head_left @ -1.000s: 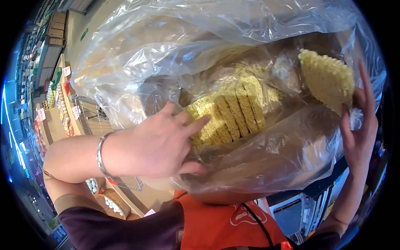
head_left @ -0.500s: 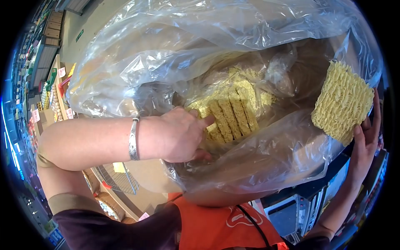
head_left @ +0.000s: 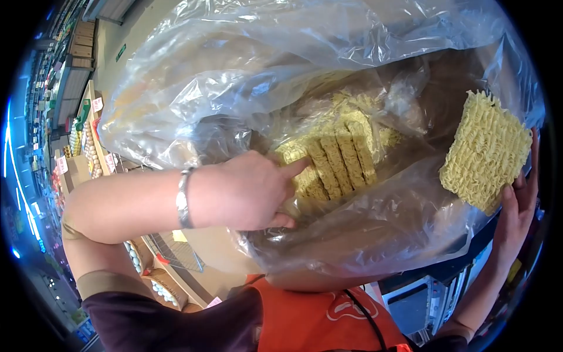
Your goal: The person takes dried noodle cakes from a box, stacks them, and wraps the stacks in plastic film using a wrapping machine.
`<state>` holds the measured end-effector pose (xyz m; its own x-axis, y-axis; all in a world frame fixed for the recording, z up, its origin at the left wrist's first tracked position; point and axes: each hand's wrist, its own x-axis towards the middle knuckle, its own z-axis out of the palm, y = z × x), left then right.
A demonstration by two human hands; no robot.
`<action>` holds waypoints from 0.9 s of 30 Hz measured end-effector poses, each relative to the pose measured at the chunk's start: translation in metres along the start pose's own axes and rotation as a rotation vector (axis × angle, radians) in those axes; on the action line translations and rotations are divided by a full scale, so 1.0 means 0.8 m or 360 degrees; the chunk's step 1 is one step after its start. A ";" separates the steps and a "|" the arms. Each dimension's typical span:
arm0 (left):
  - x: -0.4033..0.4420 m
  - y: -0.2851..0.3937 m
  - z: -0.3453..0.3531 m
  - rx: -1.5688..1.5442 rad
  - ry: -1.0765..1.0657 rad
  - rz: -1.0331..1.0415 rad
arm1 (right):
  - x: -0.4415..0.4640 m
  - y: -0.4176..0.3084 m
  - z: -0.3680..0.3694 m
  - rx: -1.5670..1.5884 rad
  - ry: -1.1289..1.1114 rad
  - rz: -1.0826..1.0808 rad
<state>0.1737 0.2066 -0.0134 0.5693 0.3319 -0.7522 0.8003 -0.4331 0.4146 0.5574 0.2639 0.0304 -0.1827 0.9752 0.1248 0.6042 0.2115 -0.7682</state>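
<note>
Inside a large clear plastic bag (head_left: 234, 88) stands a row of yellow dried noodle blocks (head_left: 337, 164), pressed side by side, with crumbs behind them. My left hand (head_left: 258, 190) is over the bag's left part, its index finger stretched onto the leftmost blocks and its thumb apart below; it holds nothing visible. On the right, my right hand (head_left: 519, 205) holds a single square noodle block (head_left: 487, 152) by its lower right edge, broad wavy face toward me. Part of that hand is hidden behind the block.
At the left are a wire basket (head_left: 176, 249), round baskets of pale egg-like items (head_left: 167, 293) and wooden display shelving (head_left: 91, 141) with price tags. A dark-framed crate (head_left: 410, 305) stands at the lower right. My red apron (head_left: 328, 320) lies below the bag.
The single block in my right hand has turned from a slanted view to show its broad face, and moved right and down. My left hand has shifted slightly right, its index finger still at the row.
</note>
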 end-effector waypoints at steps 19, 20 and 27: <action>-0.076 0.043 0.036 0.0056 0.0474 0.0267 | -0.033 0.010 -0.040 0.0476 0.0359 0.0312; -0.071 0.043 0.042 0.0105 0.0530 0.0269 | -0.038 0.007 -0.048 0.0502 0.0387 0.0310; -0.037 0.040 0.047 0.0118 0.0533 0.0236 | -0.086 -0.015 -0.071 0.0495 0.0564 0.0319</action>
<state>0.1755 0.1512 0.0031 0.7178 0.5116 -0.4723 0.6958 -0.5525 0.4589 0.6067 0.1981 0.0664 0.2197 0.9682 0.1195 0.3314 0.0411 -0.9426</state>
